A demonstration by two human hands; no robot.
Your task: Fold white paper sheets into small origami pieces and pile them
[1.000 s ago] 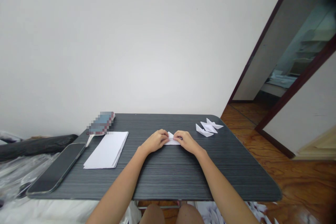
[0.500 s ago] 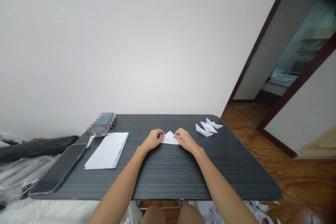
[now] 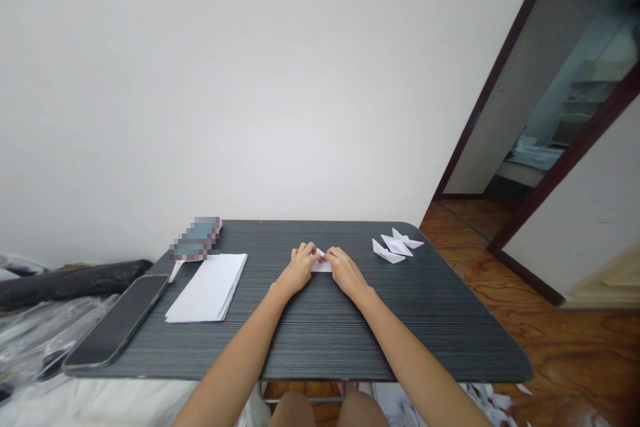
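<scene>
Left hand (image 3: 300, 264) and right hand (image 3: 345, 269) curl over the folded paper (image 3: 322, 267), grip not discernible; align edges, then press creases flat against the table (image 3: 325, 333).

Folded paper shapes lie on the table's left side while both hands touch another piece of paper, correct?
No: in the head view, the folded paper shapes lie on the right side of the table, not the left. The left hand and right hand do touch another piece of paper.
</scene>
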